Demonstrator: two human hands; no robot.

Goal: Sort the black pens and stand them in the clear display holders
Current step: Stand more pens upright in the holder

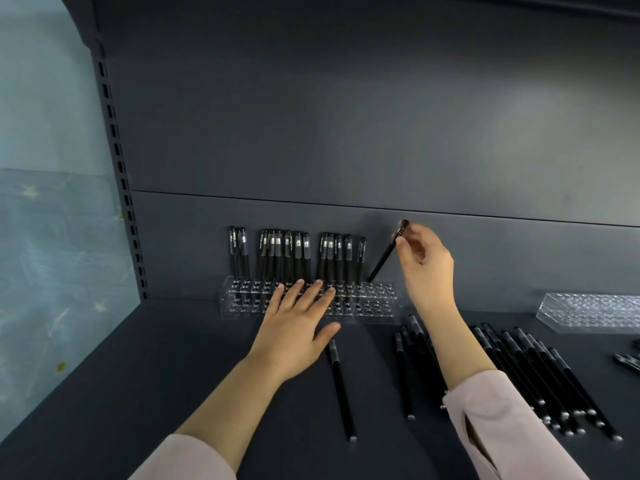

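Nearest the viewer, in front of the clear display holder (377,308) and to its right, a batch of loose pens (530,372) lies on the dark shelf (173,358). One single pen (341,386) lies apart, directly in front of the holder. The left hand (298,317) lies flat, fingers straight and gripping nothing, with its fingertips resting on the holder's top plate. The right hand (426,261), above the holder's right end, pinches the tilted pen (386,252) near its upper end. That pen's lower tip sits at the holder's back row, just right of the last of the standing pens (298,254); whether it has entered a hole cannot be told. Risk one: the pen leans steeply to the right, and if pushed down at this angle it is likely to jam at the hole's rim or skid across the plate. Risk two: if it is swung upright carelessly, its barrel may strike the neighbouring standing pen and knock the row askew. Risk three: if the left hand lifts too soon, the light holder could slide or tip. Risk four: the right forearm passes over the loose pens and could roll them. A second holder (588,311) lies well to the right of the first.
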